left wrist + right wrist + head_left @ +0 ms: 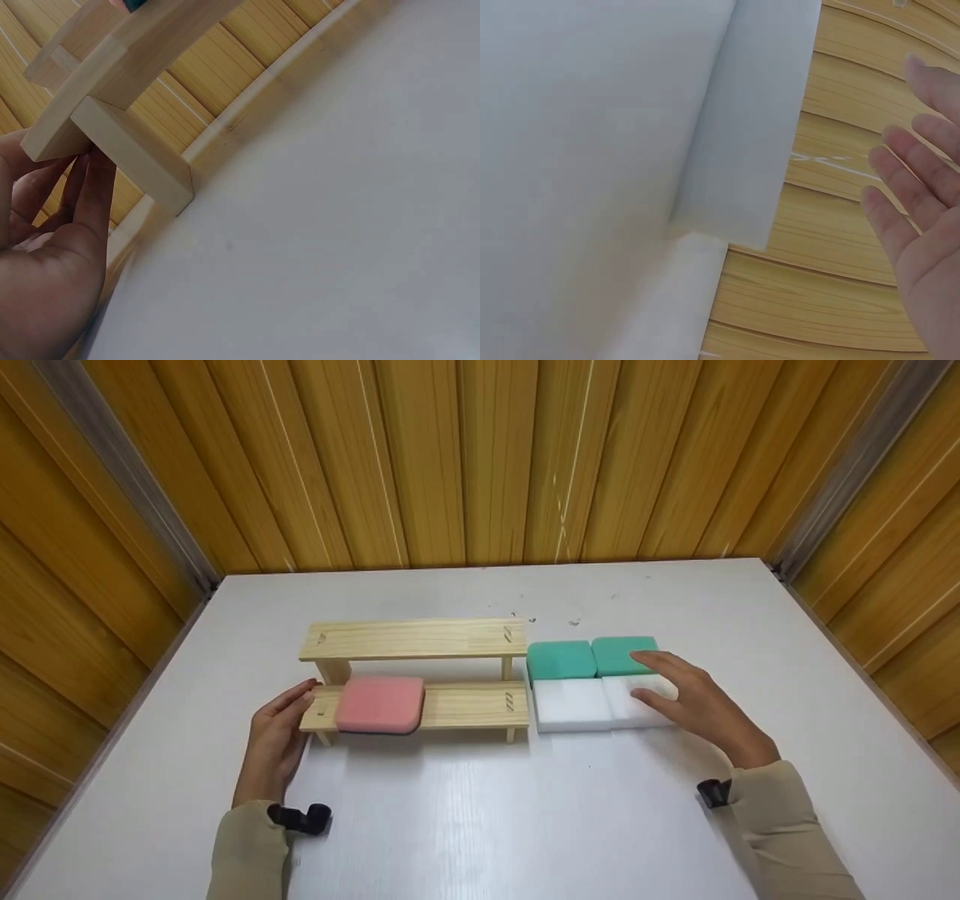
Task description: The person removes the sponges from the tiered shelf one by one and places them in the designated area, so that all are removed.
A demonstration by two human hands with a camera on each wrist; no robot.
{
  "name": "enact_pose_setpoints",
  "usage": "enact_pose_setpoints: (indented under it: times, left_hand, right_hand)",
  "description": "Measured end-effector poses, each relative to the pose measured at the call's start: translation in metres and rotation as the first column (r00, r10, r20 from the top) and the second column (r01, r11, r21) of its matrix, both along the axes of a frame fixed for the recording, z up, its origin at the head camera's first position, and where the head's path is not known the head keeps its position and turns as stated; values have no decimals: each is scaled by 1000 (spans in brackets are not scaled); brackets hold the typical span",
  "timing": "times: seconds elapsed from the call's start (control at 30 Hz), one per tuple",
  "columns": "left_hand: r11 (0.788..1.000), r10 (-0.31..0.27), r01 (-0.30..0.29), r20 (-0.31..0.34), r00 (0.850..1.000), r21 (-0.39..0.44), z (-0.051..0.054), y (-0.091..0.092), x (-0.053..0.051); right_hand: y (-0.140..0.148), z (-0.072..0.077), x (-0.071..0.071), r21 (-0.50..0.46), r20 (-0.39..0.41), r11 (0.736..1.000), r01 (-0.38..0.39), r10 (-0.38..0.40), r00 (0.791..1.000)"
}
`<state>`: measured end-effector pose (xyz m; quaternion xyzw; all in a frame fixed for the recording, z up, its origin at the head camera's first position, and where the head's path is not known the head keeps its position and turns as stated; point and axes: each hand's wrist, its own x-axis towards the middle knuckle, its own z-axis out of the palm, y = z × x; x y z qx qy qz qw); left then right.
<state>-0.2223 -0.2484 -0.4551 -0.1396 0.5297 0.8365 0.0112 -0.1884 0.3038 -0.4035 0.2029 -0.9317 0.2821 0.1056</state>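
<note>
My left hand [275, 735] grips the left end of a two-tier wooden shelf [465, 705], with fingers under the lower board's end in the left wrist view, beside a leg [135, 154]. A pink sponge [380, 703] with a dark underside lies on the left part of that lower board. Over the right-hand white sponge [626, 701], my right hand [697, 701] is spread with thumb and fingers apart, holding nothing. Another white sponge [571, 705] lies to its left. Two green sponges, the left one [561, 660] and the right one [619, 655], lie behind the white pair.
The upper board [412, 638] of the shelf stands higher, behind the lower one. Everything stands on a white table [480, 825]. Wood-patterned panels [495, 465] rise behind and at both sides. Small dark marks [574, 622] dot the tabletop behind the sponges.
</note>
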Motion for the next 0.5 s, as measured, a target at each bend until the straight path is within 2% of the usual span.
enact_pose_setpoints:
  times: [0.17, 0.5]
  left_hand:
    - [1000, -2, 2, 9, 1000, 11, 1, 0, 2]
    - [1000, 4, -3, 17, 1000, -18, 1, 0, 0]
  right_hand:
    - [-7, 3, -2, -9, -53, 1000, -28, 27, 998]
    - [-21, 14, -5, -31, -10, 998, -52, 52, 999]
